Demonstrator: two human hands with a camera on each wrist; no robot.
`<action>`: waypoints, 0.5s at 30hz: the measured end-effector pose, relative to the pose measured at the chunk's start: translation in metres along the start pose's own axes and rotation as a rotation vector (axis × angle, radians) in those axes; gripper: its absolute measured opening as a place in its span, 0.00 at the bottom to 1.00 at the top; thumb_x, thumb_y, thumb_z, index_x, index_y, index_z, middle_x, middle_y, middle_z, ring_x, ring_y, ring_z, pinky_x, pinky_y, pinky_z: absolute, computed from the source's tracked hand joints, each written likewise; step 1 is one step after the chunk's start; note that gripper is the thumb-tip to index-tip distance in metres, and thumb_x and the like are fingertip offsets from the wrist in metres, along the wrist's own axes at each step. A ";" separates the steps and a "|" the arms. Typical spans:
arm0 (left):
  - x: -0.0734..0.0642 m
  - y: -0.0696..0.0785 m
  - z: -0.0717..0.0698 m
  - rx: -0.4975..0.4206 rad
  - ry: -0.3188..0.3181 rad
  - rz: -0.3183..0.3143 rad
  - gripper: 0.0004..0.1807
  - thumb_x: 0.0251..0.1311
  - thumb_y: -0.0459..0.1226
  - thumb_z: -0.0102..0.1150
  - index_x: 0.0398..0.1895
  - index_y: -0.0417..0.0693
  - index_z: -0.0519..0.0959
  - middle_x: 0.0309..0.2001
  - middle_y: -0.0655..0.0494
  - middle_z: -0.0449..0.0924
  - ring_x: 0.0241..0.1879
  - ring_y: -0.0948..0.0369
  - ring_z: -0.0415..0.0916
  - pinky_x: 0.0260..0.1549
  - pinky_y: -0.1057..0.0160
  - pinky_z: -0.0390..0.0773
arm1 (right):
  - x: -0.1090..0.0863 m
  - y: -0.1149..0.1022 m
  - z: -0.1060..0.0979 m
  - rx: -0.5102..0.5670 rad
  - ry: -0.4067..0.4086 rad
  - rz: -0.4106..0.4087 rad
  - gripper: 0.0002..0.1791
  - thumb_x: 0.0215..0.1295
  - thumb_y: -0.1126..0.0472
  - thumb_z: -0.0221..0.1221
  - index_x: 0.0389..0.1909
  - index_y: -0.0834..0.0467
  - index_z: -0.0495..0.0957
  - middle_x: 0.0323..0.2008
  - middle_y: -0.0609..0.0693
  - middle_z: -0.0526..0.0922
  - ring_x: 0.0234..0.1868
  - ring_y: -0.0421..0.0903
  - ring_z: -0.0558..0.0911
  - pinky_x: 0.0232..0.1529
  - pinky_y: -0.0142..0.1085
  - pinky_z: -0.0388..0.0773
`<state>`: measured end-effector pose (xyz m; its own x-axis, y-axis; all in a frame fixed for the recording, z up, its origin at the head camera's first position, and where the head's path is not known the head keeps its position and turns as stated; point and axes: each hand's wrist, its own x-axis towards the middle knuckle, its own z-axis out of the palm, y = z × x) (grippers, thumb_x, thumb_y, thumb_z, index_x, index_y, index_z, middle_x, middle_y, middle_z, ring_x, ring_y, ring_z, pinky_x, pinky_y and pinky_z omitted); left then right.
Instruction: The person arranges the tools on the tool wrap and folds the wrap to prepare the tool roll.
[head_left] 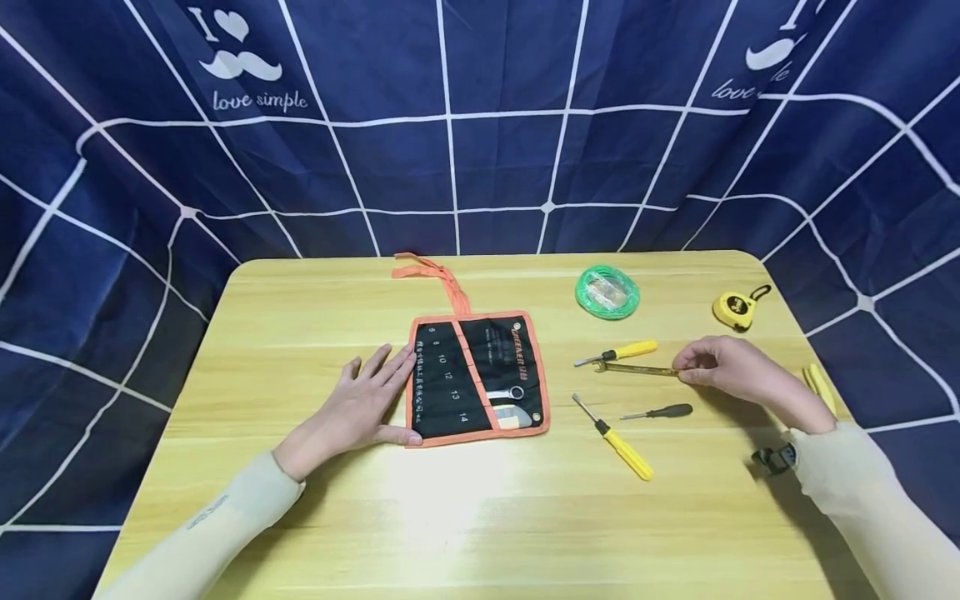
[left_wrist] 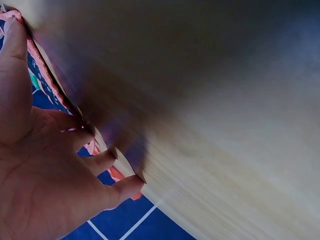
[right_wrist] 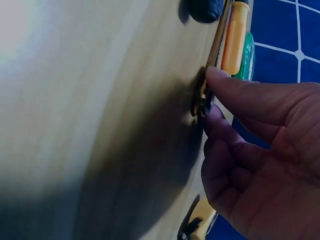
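Note:
My right hand [head_left: 712,367] pinches one end of a combination wrench [head_left: 637,368] between thumb and fingers, low over the table at the right. In the right wrist view the thumb and fingertips meet at the wrench's end [right_wrist: 204,97]. My left hand [head_left: 367,400] lies with spread fingers at the left edge of a black tool pouch [head_left: 450,375] with orange trim and numbered slots. Its thumb touches the pouch's lower left corner. In the pouch's pocket sit another wrench [head_left: 506,393] with its ring end showing and a yellow and grey tool [head_left: 513,417], partly hidden.
Around the held wrench lie a yellow-handled screwdriver [head_left: 633,350], a second yellow screwdriver [head_left: 626,452] and a small black-handled screwdriver [head_left: 667,411]. Farther back are a green wire coil [head_left: 607,292] and a yellow tape measure [head_left: 735,309]. Yellow handles [head_left: 820,387] show beside the right forearm.

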<state>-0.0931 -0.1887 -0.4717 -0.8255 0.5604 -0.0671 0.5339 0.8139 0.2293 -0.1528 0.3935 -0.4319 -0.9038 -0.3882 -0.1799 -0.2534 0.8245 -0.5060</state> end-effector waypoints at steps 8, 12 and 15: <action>-0.001 0.000 -0.001 -0.008 -0.021 -0.001 0.69 0.58 0.71 0.71 0.88 0.37 0.53 0.87 0.42 0.50 0.84 0.36 0.48 0.71 0.24 0.56 | 0.008 0.000 -0.005 0.064 -0.125 -0.022 0.07 0.67 0.71 0.73 0.41 0.58 0.88 0.36 0.45 0.88 0.37 0.36 0.81 0.41 0.35 0.79; -0.001 -0.001 -0.002 0.010 -0.020 -0.008 0.69 0.57 0.71 0.71 0.88 0.37 0.53 0.87 0.43 0.50 0.84 0.37 0.48 0.71 0.24 0.56 | 0.011 -0.002 -0.008 0.079 -0.153 -0.021 0.07 0.68 0.70 0.72 0.42 0.57 0.88 0.35 0.45 0.86 0.36 0.38 0.79 0.39 0.35 0.78; -0.001 -0.001 -0.001 0.009 -0.022 -0.004 0.69 0.58 0.71 0.70 0.88 0.37 0.54 0.87 0.42 0.50 0.84 0.36 0.48 0.71 0.24 0.56 | 0.011 -0.002 -0.008 0.096 -0.161 -0.012 0.06 0.68 0.71 0.72 0.43 0.58 0.88 0.36 0.45 0.87 0.36 0.37 0.79 0.38 0.34 0.78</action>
<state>-0.0924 -0.1902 -0.4703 -0.8233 0.5606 -0.0893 0.5325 0.8172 0.2205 -0.1647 0.3912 -0.4263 -0.8319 -0.4653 -0.3023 -0.2230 0.7793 -0.5857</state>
